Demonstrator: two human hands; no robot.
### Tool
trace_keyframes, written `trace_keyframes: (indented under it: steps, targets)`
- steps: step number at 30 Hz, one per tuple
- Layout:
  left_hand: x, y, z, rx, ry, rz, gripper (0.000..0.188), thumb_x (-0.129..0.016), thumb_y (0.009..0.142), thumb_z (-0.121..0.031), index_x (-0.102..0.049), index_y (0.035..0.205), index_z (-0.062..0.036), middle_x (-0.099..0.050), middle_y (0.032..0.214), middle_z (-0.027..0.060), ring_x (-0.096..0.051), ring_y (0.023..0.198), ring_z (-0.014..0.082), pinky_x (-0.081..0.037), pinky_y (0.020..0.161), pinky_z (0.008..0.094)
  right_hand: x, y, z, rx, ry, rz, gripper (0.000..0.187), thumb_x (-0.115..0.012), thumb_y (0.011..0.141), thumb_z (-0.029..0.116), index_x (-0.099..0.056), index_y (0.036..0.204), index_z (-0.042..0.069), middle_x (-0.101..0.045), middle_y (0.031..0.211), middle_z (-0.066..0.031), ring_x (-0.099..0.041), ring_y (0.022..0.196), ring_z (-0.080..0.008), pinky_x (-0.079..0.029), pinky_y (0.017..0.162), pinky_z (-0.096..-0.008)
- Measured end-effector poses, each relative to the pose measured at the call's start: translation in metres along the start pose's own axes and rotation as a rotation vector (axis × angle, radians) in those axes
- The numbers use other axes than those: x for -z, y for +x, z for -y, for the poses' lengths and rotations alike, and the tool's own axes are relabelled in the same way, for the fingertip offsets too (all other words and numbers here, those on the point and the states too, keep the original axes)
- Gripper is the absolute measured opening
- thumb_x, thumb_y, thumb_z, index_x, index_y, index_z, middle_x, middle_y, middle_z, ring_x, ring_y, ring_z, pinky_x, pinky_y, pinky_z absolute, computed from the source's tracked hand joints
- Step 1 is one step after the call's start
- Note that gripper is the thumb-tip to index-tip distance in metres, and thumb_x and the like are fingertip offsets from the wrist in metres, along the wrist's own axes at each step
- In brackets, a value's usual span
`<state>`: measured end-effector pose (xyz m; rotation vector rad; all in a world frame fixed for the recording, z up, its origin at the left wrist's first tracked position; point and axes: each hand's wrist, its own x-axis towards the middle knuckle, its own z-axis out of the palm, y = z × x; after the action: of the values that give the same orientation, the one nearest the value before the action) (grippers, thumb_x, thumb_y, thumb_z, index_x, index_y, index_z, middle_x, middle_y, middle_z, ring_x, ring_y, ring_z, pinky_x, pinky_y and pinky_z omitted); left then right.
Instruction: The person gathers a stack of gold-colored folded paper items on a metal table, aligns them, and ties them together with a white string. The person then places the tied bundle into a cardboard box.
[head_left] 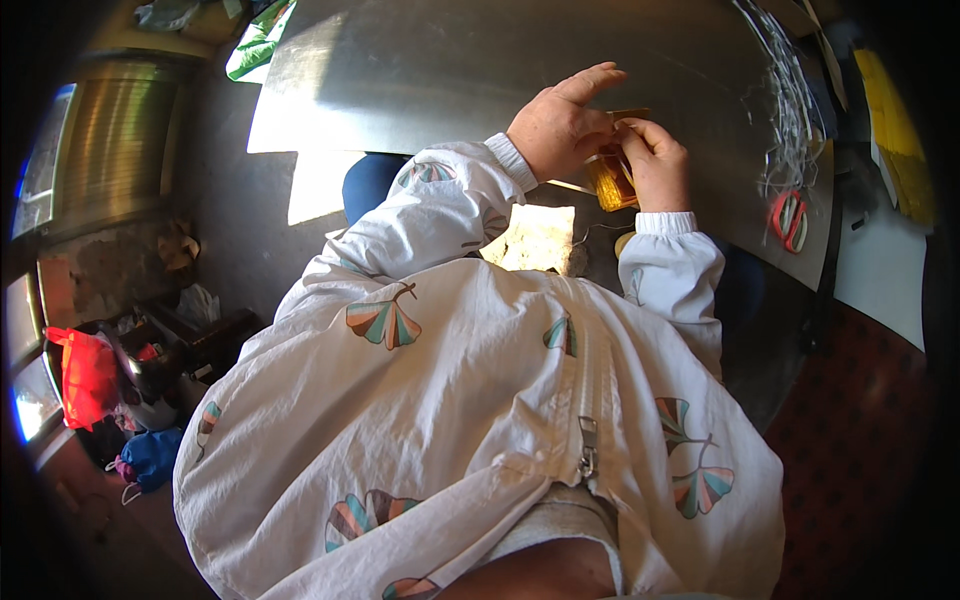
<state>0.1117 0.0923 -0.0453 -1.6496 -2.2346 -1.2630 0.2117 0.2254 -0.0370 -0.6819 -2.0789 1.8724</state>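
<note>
A shiny gold-coloured folded sheet (611, 186) is held between my hands, over the near edge of a grey metal table (420, 70). My left hand (560, 127) pinches it near its top, with one finger stretched out to the right. Close against it, my right hand (657, 168) grips the sheet's upper right side with bent fingers. Part of the sheet is hidden behind the fingers, and its exact kind cannot be made out.
Red-handled scissors (789, 221) lie at the table's right side below a bundle of thin silvery strips (785, 95). A yellow packet (893, 135) is at the far right. A green-and-white bag (262, 42) sits at the upper left. Red (85, 375) and blue bags (153, 459) are at the left.
</note>
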Motion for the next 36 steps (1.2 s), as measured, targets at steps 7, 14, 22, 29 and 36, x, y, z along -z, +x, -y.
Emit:
trace_keyframes:
  steps: [7, 14, 22, 29, 36]
  targets:
    - [0.002, 0.000, 0.002, 0.079, -0.051, 0.083, 0.011, -0.068, 0.078, -0.010, -0.073, 0.087, -0.0071, -0.046, 0.136, 0.0190, -0.040, 0.130, 0.0374, -0.043, 0.100, 0.0423, 0.002, 0.002, 0.003, -0.110, 0.066, 0.024, 0.012, -0.062, 0.087, 0.006, -0.067, 0.094, -0.003, -0.068, 0.079, -0.0051, -0.064, 0.068, -0.0107, -0.053, 0.064, -0.0244]
    - [0.005, 0.003, -0.013, 0.267, 0.156, -0.059, 0.012, -0.067, 0.077, -0.015, -0.073, 0.083, -0.0075, -0.055, 0.126, 0.0192, -0.052, 0.119, 0.0347, -0.049, 0.090, 0.0409, 0.001, 0.004, -0.003, -0.031, 0.052, 0.005, 0.012, -0.063, 0.086, 0.006, -0.067, 0.093, -0.003, -0.069, 0.081, -0.0062, -0.064, 0.070, -0.0102, -0.052, 0.065, -0.0241]
    - [0.013, 0.031, -0.031, 0.817, -0.159, 0.352, 0.021, -0.062, 0.077, -0.022, -0.072, 0.083, -0.0045, -0.066, 0.067, 0.0108, -0.063, 0.059, 0.0211, -0.050, 0.057, 0.0316, 0.001, 0.006, -0.013, 0.036, -0.042, -0.040, 0.012, -0.066, 0.084, 0.008, -0.067, 0.088, -0.003, -0.069, 0.076, -0.0077, -0.063, 0.067, -0.0101, -0.051, 0.063, -0.0247]
    - [0.009, 0.046, -0.017, 0.811, 0.059, 0.668, 0.024, -0.064, 0.078, -0.027, -0.074, 0.089, -0.0088, -0.068, 0.073, 0.0107, -0.066, 0.066, 0.0215, -0.053, 0.064, 0.0312, 0.000, 0.007, -0.019, 0.065, 0.017, -0.042, 0.013, -0.066, 0.082, 0.008, -0.067, 0.088, -0.004, -0.068, 0.074, -0.0075, -0.063, 0.066, -0.0103, -0.051, 0.062, -0.0250]
    - [0.011, 0.053, -0.021, 1.242, -0.385, 0.565, 0.018, -0.059, 0.083, -0.013, -0.068, 0.077, 0.0005, -0.055, 0.057, 0.0036, -0.038, 0.044, 0.0078, -0.027, 0.037, 0.0217, -0.005, 0.002, -0.025, 0.230, -0.018, -0.095, 0.013, -0.066, 0.081, 0.009, -0.068, 0.088, -0.002, -0.067, 0.071, -0.0088, -0.063, 0.063, -0.0118, -0.050, 0.060, -0.0266]
